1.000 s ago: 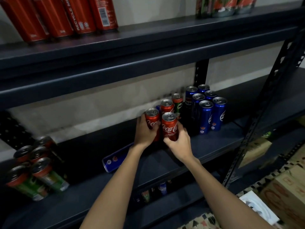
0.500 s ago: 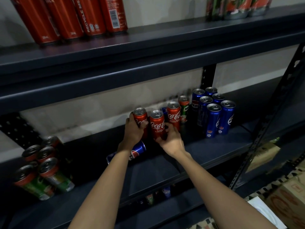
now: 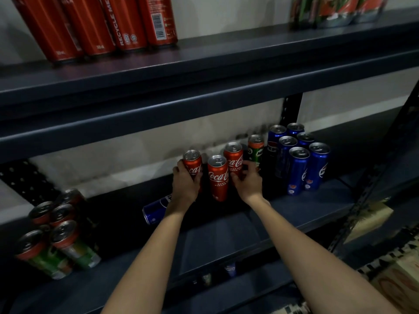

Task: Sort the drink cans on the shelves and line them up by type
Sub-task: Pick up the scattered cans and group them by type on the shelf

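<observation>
On the middle shelf (image 3: 283, 214) three red cola cans stand upright, long axes vertical, pull-tab tops up, logos facing outward. The left hand (image 3: 184, 186) wraps its grip closed around the left red can (image 3: 192, 165), fingers curled over its left side. The right hand (image 3: 248, 182) closes its grip on the lower part of the right red can (image 3: 233, 158), which stands a little farther back. The middle red can (image 3: 218, 177) stands between the two hands, free of both, nearest the front of the three.

Just behind the right hand one green can (image 3: 255, 150) stands upright against the back wall. To its right, seven blue cans (image 3: 298, 171) stand upright in a tight cluster, tops up, touching one another. One more blue can (image 3: 156, 210) lies on its side behind the left wrist, its long axis running roughly left to right and slightly up toward the right, its end pointing to the lower left.

At the left end of the same shelf a group of about six green-and-red cans (image 3: 59, 241) stands upright; the wide lens makes them look tilted, and the ones at the back are too dark to count surely.

On the top shelf (image 3: 226, 48) four red cans (image 3: 108, 21) stand in a row, tops out of frame, with a few green-patterned cans (image 3: 335, 10) at the right, too cropped to count.
</observation>
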